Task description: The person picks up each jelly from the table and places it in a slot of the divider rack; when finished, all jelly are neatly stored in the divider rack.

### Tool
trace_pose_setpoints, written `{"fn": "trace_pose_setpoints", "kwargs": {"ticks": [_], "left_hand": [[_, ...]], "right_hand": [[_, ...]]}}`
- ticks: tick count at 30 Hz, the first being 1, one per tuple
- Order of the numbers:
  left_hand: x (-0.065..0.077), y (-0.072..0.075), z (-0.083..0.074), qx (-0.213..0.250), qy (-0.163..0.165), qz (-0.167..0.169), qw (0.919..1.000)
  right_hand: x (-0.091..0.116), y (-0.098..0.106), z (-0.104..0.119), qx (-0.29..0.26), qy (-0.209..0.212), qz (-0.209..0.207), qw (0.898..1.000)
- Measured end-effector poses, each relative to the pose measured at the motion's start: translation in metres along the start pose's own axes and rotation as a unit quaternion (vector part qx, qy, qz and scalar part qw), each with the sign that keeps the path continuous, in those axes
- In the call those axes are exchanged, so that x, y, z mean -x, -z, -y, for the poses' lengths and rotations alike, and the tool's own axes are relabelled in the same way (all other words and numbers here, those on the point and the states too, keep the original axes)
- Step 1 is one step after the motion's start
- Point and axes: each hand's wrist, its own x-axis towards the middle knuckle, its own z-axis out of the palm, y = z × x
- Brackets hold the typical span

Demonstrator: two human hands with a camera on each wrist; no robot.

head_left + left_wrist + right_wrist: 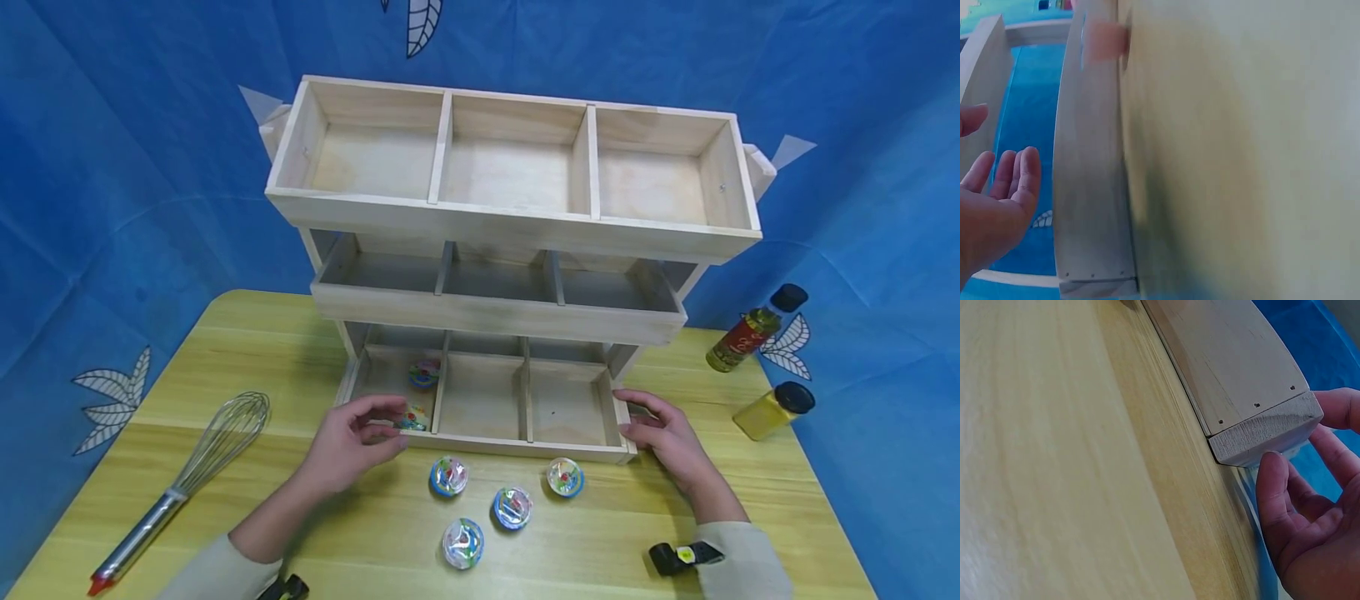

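A three-tier wooden shelf (517, 223) has divided trays at each level. My left hand (347, 442) hovers over the front of the bottom tray's left compartment, fingers relaxed and apart. Just beyond its fingertips lies a small round cup with a shiny printed top (415, 417); a similar cup (424, 374) sits behind it in that compartment. Around the bottom tray's right end, my right hand (666, 433) rests its fingertips against the wood. In the right wrist view, its loosely bent fingers (1274, 481) lie at the corner of the tray (1266, 428).
Several similar cups (512, 507) stand on the table (600, 558) before the shelf. A whisk (180, 492) lies at left. To the right are a dark-capped bottle (753, 329) and a yellow jar (771, 412). A blue cloth (150, 167) hangs behind.
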Motion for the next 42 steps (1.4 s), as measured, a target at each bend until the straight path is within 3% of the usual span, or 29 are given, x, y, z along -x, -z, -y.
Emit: {"fn": "trace_pose_setpoints", "kwargs": {"ticks": [5, 15, 19, 27, 33, 38, 42], "left_hand": [[0.016, -0.012, 0.001, 0.005, 0.022, 0.009, 0.9997], [0.032, -0.032, 0.005, 0.012, 0.137, 0.020, 0.9904], [0.034, -0.042, 0.009, -0.001, 0.166, 0.014, 0.9861], [0.033, -0.060, 0.019, 0.020, 0.177, -0.015, 0.9839], [0.029, -0.071, 0.027, -0.023, 0.160, -0.037, 0.9862], [0.027, -0.076, 0.030, -0.020, 0.168, -0.031, 0.9851], [0.026, -0.078, 0.030, -0.048, 0.165, -0.022, 0.9849]], "right_hand": [[0.000, 0.000, 0.001, -0.008, 0.002, 0.003, 1.000], [0.000, 0.000, 0.001, -0.007, -0.002, -0.001, 1.000], [0.001, 0.000, 0.001, -0.002, -0.001, -0.005, 1.000], [0.001, -0.001, 0.002, -0.004, -0.003, -0.008, 1.000], [0.001, -0.001, -0.001, -0.009, 0.005, -0.001, 1.000], [-0.003, 0.004, -0.010, -0.019, 0.015, 0.013, 1.000], [-0.004, 0.007, -0.015, -0.026, 0.014, 0.017, 0.999]]}}
